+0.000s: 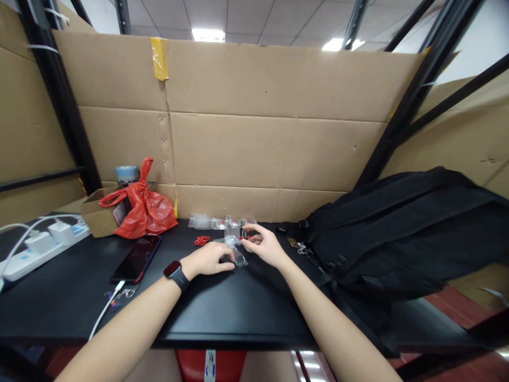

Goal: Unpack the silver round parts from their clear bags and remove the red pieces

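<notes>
At the worktop's [254, 307] middle, toward its far edge, clock read from here with twelve at the cardboard wall [254, 151]:

Item: small red-and-clear piece [249, 239], between thumb and fingers of the right hand [268, 246]. Fingers curved about it; whether the grip is firmly pinched, cannot tell.

Handling, by judgement: light; red part probably flexible, clear wrapping thin and slippery. Best taken by its edge, between thumb and forefinger.

Seven o'clock: clear plastic sleeve [240, 258], just under the left hand [209, 258]. Fingers bent over it, thumb apart; whether that grip has hold of it, cannot tell. Dark watch [177, 275] on the left wrist.

Nine: coiled red cord [202, 241]. Eleven: row of clear packets [201, 220], some with red inside.

Three: metal rings [303, 249], then black backpack [397, 233].

Eight to nine: phone [137, 260], dark screen, white cable [104, 317]; power strip [16, 262] beyond.

Ten: knotted red bag [147, 209], beside an open carton [97, 215].

Markings: printed label [119, 214] near the carton and sticker [210, 366] below the worktop, both illegible; no brand can be read.
</notes>
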`<move>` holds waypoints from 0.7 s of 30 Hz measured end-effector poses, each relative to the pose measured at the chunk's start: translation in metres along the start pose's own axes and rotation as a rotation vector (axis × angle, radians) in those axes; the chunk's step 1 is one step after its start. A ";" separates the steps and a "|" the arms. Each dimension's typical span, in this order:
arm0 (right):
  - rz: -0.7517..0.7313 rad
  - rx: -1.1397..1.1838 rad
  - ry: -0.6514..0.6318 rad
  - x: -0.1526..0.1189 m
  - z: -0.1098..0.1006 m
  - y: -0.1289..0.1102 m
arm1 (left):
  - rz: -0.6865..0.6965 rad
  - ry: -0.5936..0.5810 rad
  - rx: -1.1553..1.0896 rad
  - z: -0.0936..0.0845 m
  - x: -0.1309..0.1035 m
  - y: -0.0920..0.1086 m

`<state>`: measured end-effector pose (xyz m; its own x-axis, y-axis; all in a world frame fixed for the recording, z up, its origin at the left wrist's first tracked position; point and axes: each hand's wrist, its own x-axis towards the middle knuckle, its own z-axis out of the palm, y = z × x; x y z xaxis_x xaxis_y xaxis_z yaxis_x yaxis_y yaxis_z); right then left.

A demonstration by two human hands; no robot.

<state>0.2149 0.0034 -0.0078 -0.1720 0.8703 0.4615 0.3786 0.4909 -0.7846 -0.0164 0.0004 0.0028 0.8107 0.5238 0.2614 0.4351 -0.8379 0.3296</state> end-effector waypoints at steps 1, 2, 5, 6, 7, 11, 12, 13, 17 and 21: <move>-0.020 -0.035 -0.010 0.000 -0.001 -0.001 | 0.019 -0.017 -0.018 0.000 -0.001 -0.001; -0.036 -0.070 -0.027 -0.001 -0.002 -0.002 | 0.026 -0.030 -0.024 -0.001 -0.002 -0.001; -0.064 -0.183 -0.130 -0.003 -0.007 -0.007 | -0.007 -0.058 0.016 -0.001 -0.004 -0.001; -0.069 -0.220 -0.168 -0.003 -0.009 -0.010 | -0.027 -0.069 0.040 -0.001 -0.005 -0.001; -0.073 -0.257 -0.204 -0.004 -0.010 -0.012 | -0.049 -0.081 0.065 -0.001 -0.005 0.000; -0.078 -0.396 -0.321 -0.008 -0.014 -0.018 | -0.110 -0.133 0.135 -0.002 -0.007 0.003; -0.071 -0.423 -0.352 -0.008 -0.014 -0.018 | -0.114 -0.143 0.139 -0.002 -0.008 0.003; -0.063 -0.444 -0.378 -0.008 -0.014 -0.017 | -0.116 -0.151 0.138 -0.002 -0.008 0.003; -0.046 -0.500 -0.416 -0.008 -0.011 -0.014 | -0.128 -0.160 0.124 0.001 -0.008 0.000; -0.064 -0.527 -0.412 -0.007 -0.008 -0.013 | -0.177 -0.168 0.128 0.002 -0.009 -0.003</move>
<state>0.2187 -0.0094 0.0021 -0.5027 0.8353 0.2227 0.7312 0.5482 -0.4060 -0.0242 -0.0025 -0.0023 0.7664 0.6402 0.0522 0.6134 -0.7536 0.2362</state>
